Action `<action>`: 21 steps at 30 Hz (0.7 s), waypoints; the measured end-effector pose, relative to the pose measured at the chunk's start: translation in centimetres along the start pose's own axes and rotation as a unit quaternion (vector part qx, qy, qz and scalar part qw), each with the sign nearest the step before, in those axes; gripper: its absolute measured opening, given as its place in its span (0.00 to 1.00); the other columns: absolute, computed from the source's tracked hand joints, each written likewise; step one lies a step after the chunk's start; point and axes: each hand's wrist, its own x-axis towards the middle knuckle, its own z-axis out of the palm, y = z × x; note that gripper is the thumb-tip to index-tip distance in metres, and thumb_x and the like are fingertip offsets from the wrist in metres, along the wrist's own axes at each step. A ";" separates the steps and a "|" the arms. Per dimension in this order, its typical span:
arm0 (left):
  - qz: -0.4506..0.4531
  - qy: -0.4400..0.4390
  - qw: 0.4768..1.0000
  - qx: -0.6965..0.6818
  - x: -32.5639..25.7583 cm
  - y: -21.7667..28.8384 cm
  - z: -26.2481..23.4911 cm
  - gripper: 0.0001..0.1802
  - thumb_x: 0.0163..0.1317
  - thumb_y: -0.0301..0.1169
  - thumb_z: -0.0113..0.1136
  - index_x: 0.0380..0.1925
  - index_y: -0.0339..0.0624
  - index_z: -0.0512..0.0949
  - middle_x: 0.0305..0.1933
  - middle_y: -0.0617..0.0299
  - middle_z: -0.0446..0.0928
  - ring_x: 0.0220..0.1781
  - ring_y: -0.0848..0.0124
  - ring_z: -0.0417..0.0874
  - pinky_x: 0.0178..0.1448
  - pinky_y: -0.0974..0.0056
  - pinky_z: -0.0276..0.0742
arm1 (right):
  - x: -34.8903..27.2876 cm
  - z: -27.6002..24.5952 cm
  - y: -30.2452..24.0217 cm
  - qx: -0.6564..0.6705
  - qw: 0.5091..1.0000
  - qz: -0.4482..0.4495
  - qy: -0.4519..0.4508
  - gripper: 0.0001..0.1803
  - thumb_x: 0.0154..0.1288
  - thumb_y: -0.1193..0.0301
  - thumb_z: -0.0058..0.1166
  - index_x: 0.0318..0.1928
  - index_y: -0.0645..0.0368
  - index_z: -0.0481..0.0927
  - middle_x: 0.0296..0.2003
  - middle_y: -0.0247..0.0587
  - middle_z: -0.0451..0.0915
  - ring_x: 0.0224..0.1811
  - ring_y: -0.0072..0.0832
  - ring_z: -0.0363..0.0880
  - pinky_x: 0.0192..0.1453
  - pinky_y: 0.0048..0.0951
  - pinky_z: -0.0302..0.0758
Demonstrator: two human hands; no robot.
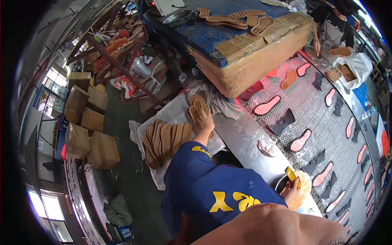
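**Soles in hand beside the mesh conveyor**

A worker in a blue shirt reaches out with the left hand (pixel 205 122), its fingers closed around a tan shoe sole (pixel 199 107) held tread-up over a white sack (pixel 173 116) on the floor. More tan soles (pixel 165 141) stand on edge in a row on that sack, packed side by side, seemingly so each can be taken in turn. The right hand (pixel 292 188) is clamped on a yellow-handled brush (pixel 291 174) at the rim of a dark pot (pixel 281 184) beside the steel ledge (pixel 245 141), the pot placed close, by the look of it, so the brush can be dipped without stretching. On the perforated belt (pixel 326 126), pink soles (pixel 267 105) and black pieces (pixel 283 122) lie well apart, spaced perhaps to keep them from touching. At the far end another person (pixel 335 24) works beside a white bag (pixel 357 67). Cardboard boxes (pixel 92 134) are stacked at the left.
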 end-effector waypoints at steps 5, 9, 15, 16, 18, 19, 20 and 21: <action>-0.195 -0.002 0.973 -0.125 -5.0 3.8 -5.7 0.59 0.43 0.44 0.73 0.71 0.53 0.45 0.73 0.41 0.41 0.72 0.41 0.49 0.69 0.41 0.56 | 1.4 -1.7 0.5 -0.029 0.995 -0.087 -0.041 0.13 0.68 0.68 0.54 0.50 0.60 0.77 0.41 0.36 0.80 0.31 0.18 0.76 0.33 0.18 0.72; -0.218 -0.084 0.949 -0.212 -7.5 -2.0 -3.9 0.62 0.37 0.49 0.76 0.70 0.52 0.48 0.68 0.42 0.53 0.68 0.45 0.58 0.65 0.43 0.63 | 1.5 -2.7 1.1 -0.044 0.993 -0.097 -0.051 0.13 0.68 0.69 0.54 0.50 0.61 0.77 0.41 0.38 0.80 0.29 0.18 0.74 0.33 0.18 0.72; -0.099 0.073 0.980 -0.155 -9.4 0.4 -7.2 0.64 0.31 0.50 0.78 0.69 0.52 0.50 0.58 0.42 0.66 0.61 0.47 0.67 0.61 0.45 0.66 | 0.1 -3.4 0.4 -0.016 0.998 -0.062 -0.011 0.14 0.68 0.69 0.54 0.51 0.61 0.76 0.35 0.34 0.78 0.29 0.17 0.73 0.32 0.18 0.71; -0.059 0.095 0.981 -0.157 -9.8 1.2 -7.9 0.65 0.31 0.51 0.78 0.69 0.52 0.50 0.58 0.41 0.66 0.61 0.46 0.67 0.61 0.45 0.66 | 0.0 -3.8 0.3 -0.015 0.998 -0.066 -0.016 0.14 0.68 0.69 0.54 0.51 0.61 0.76 0.36 0.35 0.78 0.29 0.18 0.73 0.32 0.18 0.71; 0.021 0.096 0.982 -0.164 -10.4 1.8 -8.9 0.66 0.31 0.49 0.79 0.69 0.52 0.48 0.58 0.38 0.66 0.61 0.44 0.67 0.61 0.44 0.66 | 0.0 -4.0 0.2 -0.010 0.997 -0.070 -0.016 0.14 0.68 0.69 0.54 0.51 0.61 0.76 0.37 0.36 0.79 0.30 0.18 0.74 0.32 0.18 0.71; 0.052 0.074 0.982 -0.166 -11.4 1.1 -9.1 0.66 0.31 0.47 0.79 0.70 0.52 0.47 0.58 0.36 0.65 0.60 0.43 0.67 0.61 0.44 0.66 | 0.3 -4.0 0.4 -0.012 0.998 -0.063 -0.015 0.14 0.68 0.69 0.54 0.51 0.62 0.76 0.38 0.36 0.79 0.30 0.18 0.74 0.32 0.18 0.72; 0.092 0.049 0.980 -0.170 -11.9 0.9 -9.3 0.66 0.31 0.46 0.80 0.70 0.52 0.47 0.58 0.35 0.64 0.60 0.42 0.68 0.60 0.43 0.66 | 0.3 -4.3 0.6 -0.010 0.998 -0.061 -0.007 0.13 0.68 0.69 0.54 0.51 0.62 0.76 0.39 0.37 0.79 0.31 0.19 0.75 0.31 0.18 0.72; 0.102 0.010 0.979 -0.175 -12.0 -0.1 -7.7 0.67 0.32 0.43 0.80 0.70 0.51 0.46 0.58 0.34 0.65 0.59 0.41 0.68 0.60 0.44 0.67 | 0.5 -4.5 1.0 -0.006 0.997 -0.071 -0.001 0.13 0.69 0.70 0.54 0.50 0.62 0.76 0.39 0.37 0.79 0.31 0.19 0.75 0.31 0.19 0.72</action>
